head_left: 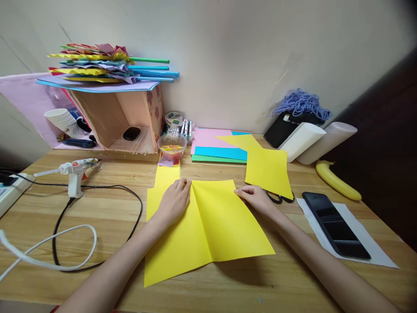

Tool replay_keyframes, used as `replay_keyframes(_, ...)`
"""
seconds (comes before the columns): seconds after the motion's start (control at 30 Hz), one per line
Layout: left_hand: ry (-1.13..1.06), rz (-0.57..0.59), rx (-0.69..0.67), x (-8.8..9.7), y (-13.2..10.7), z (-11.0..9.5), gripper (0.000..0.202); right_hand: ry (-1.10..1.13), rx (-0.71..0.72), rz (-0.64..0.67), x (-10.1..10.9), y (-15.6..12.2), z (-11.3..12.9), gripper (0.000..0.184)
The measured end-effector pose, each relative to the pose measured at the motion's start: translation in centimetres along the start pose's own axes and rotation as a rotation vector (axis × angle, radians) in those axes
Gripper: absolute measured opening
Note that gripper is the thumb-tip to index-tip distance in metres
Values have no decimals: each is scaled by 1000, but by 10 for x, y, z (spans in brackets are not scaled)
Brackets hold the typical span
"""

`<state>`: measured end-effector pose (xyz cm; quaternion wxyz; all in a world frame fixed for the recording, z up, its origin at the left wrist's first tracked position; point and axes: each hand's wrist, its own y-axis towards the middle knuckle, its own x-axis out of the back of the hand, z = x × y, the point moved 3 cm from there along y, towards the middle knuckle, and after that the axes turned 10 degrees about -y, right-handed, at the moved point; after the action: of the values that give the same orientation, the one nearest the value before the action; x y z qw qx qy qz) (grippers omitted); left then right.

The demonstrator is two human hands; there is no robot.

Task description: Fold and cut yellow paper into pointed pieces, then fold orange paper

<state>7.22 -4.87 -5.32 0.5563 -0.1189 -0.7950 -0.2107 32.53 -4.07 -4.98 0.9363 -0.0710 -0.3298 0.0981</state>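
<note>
A large sheet of yellow paper (202, 226) with a crease down its middle lies in front of me on the wooden table. Its right half is raised off the tabletop and casts a shadow. My left hand (176, 198) rests on the left half beside the crease, fingers stretched out and pressing down. At the sheet's right edge, my right hand (254, 195) pinches the paper between thumb and fingers. Just beyond that hand lies a cut yellow paper piece (269, 171), with the black handles of scissors (275, 198) showing from under it.
A glue gun (76, 176) with looping cables stands left. Behind are an open cardboard box (130, 113) topped with paper flowers, a plastic bowl (172, 147) of scraps and stacked coloured paper (216, 148). A phone (335, 224) and a banana (339, 180) lie right.
</note>
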Motion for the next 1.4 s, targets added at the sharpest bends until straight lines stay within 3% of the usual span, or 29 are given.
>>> replay_keyframes(0.3, -3, -2, -3, 1, 0, -1, 39, 85, -50, -12, -3, -19, -13, 36)
replay_keyframes(0.5, -32, -40, 19, 7, -2, 0, 36, 146, -92, 157, -2, -19, -4, 34)
replay_keyframes(0.73, -161, -157, 44, 23, -7, -3, 36, 244, -145, -18, 0, 2, -9, 34)
replay_keyframes(0.9, -183, -11, -21, 8, -10, -3, 52, 268, -155, 62, 0, 18, -4, 33)
replay_keyframes(1.03, -107, 111, 2, -8, -11, 3, 66, 174, -146, 64, 3, 23, -1, 34)
replay_keyframes(1.4, -91, 135, 41, -8, -10, 1, 67, 10, -137, 80, 6, 12, -8, 44)
